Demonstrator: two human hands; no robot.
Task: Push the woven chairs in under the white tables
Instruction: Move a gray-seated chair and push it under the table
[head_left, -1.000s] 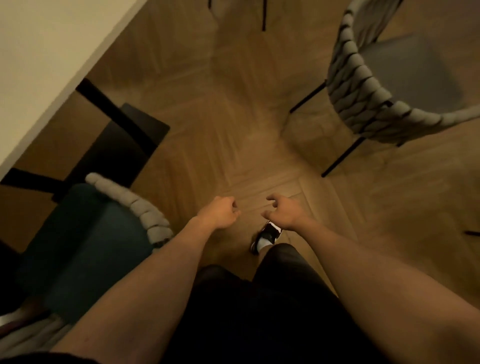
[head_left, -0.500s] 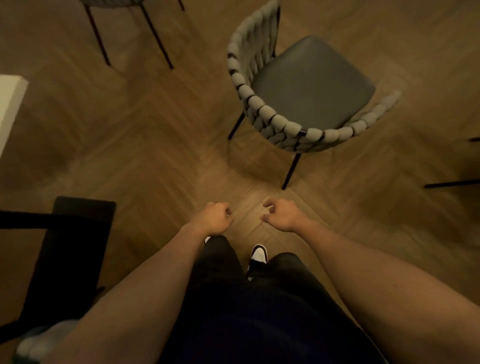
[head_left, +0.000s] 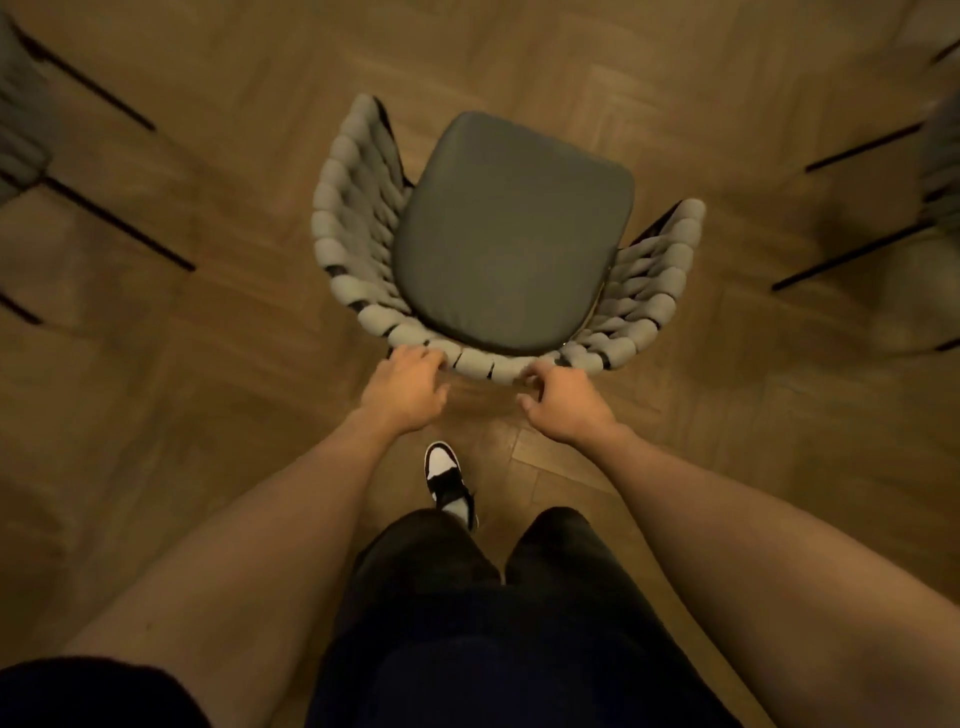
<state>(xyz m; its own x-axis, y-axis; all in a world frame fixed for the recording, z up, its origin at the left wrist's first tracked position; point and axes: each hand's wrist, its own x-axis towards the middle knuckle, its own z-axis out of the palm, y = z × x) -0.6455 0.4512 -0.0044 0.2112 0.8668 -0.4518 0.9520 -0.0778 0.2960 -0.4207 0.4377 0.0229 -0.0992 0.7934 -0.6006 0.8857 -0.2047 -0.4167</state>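
Note:
A woven chair (head_left: 358, 208) with a grey corded back and a dark seat cushion (head_left: 511, 234) stands on the wooden floor straight ahead of me, its back rim nearest to me. My left hand (head_left: 408, 387) curls its fingers over the left part of that rim. On the right part of the rim my right hand (head_left: 563, 408) lays its curled fingers, thumb held below. No white table is in view.
Black legs of another chair (head_left: 114, 223) cross the floor at the left edge. A second woven chair (head_left: 940, 171) with thin black legs stands at the right edge. My shoe (head_left: 444, 475) is planted just behind the chair I hold.
The view swung off the white table and onto this chair, which now sits centred and close. Both hands rose from hanging in front of me to the chair's back rim.

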